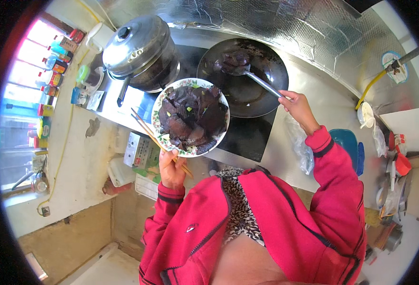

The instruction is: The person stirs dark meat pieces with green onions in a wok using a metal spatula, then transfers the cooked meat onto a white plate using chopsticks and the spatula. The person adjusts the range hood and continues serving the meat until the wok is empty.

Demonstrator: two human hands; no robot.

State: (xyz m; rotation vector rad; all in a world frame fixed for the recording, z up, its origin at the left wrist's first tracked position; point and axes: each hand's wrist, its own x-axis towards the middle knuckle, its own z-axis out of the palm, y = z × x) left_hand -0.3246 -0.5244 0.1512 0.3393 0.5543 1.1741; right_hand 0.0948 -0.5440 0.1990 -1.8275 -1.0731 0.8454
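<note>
My left hand (172,170) grips the near rim of a white floral plate (162,140) and holds a pair of wooden chopsticks (148,131) against it. Dark sliced food (191,115) with bits of green covers the plate. My right hand (298,108) is closed round the handle of a metal spatula (264,84). The spatula's head is in a black wok (246,101), under a heap of the same dark food (235,60) at the wok's far side. The plate is held beside the wok, at its left, and overlaps its edge in the view.
A lidded steel pot (141,50) with a long handle stands left of the wok. Bottles and jars (52,78) line the windowsill. A clear plastic bag (299,142) and a teal basin (345,142) lie at the right. Foil (284,21) covers the wall behind the stove.
</note>
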